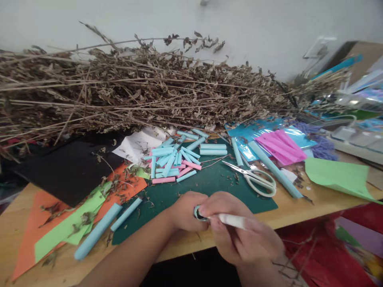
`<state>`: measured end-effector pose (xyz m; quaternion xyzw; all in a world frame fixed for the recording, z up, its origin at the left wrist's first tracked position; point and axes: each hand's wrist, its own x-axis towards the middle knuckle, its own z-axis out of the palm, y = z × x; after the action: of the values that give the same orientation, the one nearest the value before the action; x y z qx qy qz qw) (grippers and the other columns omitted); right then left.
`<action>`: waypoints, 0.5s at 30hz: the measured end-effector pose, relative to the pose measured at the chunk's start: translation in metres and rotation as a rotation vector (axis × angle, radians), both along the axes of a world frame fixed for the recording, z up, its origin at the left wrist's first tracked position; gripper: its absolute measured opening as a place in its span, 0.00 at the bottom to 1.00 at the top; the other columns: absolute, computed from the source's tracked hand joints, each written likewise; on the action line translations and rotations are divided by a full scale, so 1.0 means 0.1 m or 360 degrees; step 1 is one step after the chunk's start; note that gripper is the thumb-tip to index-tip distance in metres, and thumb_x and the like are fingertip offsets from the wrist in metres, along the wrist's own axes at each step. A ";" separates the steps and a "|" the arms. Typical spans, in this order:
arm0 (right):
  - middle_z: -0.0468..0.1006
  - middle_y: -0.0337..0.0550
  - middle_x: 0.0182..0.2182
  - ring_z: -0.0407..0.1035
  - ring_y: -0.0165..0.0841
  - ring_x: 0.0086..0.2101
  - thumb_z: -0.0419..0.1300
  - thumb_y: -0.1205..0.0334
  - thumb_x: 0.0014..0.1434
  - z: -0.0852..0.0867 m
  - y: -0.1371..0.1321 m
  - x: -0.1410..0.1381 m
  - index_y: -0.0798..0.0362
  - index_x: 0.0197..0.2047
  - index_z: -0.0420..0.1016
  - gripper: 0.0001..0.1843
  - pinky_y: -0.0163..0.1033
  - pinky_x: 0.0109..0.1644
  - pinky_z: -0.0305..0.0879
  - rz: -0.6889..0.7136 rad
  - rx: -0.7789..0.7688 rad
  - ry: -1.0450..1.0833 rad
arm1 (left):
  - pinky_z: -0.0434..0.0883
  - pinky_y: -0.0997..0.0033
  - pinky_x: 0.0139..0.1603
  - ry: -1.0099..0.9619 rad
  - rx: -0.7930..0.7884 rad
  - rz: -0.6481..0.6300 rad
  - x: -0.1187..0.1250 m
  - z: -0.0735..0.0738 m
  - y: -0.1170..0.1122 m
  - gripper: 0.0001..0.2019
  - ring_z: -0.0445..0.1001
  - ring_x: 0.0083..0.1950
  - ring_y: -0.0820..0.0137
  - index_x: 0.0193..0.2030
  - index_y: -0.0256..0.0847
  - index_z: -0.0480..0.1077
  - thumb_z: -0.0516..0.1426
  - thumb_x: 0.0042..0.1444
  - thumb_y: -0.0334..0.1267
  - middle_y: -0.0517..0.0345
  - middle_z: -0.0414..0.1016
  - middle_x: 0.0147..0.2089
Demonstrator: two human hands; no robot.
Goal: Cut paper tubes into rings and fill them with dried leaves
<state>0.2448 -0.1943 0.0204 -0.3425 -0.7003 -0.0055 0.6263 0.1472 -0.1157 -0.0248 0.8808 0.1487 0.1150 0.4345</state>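
My left hand (187,211) is closed around a small light-blue paper roll (198,213) at the near edge of the green cutting mat (209,183). My right hand (236,229) grips a white stick-like tool (231,220) whose tip touches that roll. Both hands meet just above the table's front edge. A pile of short blue and pink paper rolls (176,159) lies on the mat beyond them. White-handled scissors (254,177) rest on the mat to the right.
A big bundle of dry branches (134,91) stretches along the wall. Black (68,169), orange (32,223) and green paper sheets (338,177) lie around. Two long blue tubes (98,231) sit at the left; pink strips (279,145) on blue foil at the right.
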 end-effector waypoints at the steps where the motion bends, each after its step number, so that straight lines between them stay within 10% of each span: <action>1: 0.69 0.39 0.26 0.67 0.31 0.26 0.47 0.77 0.49 0.03 -0.02 0.00 0.46 0.51 0.52 0.28 0.39 0.25 0.66 0.0018 -0.0046 0.0053 | 0.65 0.76 0.31 -0.0008 0.0039 0.0007 0.00 -0.02 0.00 0.05 0.66 0.28 0.73 0.22 0.38 0.64 0.56 0.38 0.35 0.60 0.69 0.24; 8: 0.70 0.39 0.24 0.67 0.32 0.23 0.51 0.80 0.46 -0.19 0.08 -0.06 0.50 0.45 0.58 0.24 0.40 0.23 0.65 -0.0182 0.0144 0.0085 | 0.64 0.76 0.39 -0.0194 0.0276 -0.0214 -0.01 -0.01 0.00 0.09 0.68 0.40 0.71 0.35 0.41 0.66 0.51 0.47 0.39 0.59 0.71 0.39; 15: 0.69 0.40 0.29 0.67 0.32 0.27 0.48 0.76 0.50 -0.04 -0.05 0.01 0.45 0.49 0.53 0.24 0.41 0.26 0.65 -0.0041 -0.0016 0.0025 | 0.63 0.79 0.28 -0.0043 0.0273 -0.0006 0.00 -0.08 -0.01 0.06 0.65 0.27 0.75 0.22 0.38 0.61 0.56 0.39 0.37 0.63 0.66 0.23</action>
<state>0.2459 -0.1989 0.0168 -0.3546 -0.6908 -0.0074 0.6301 0.1473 -0.1164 -0.0331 0.9134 0.1308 0.1384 0.3598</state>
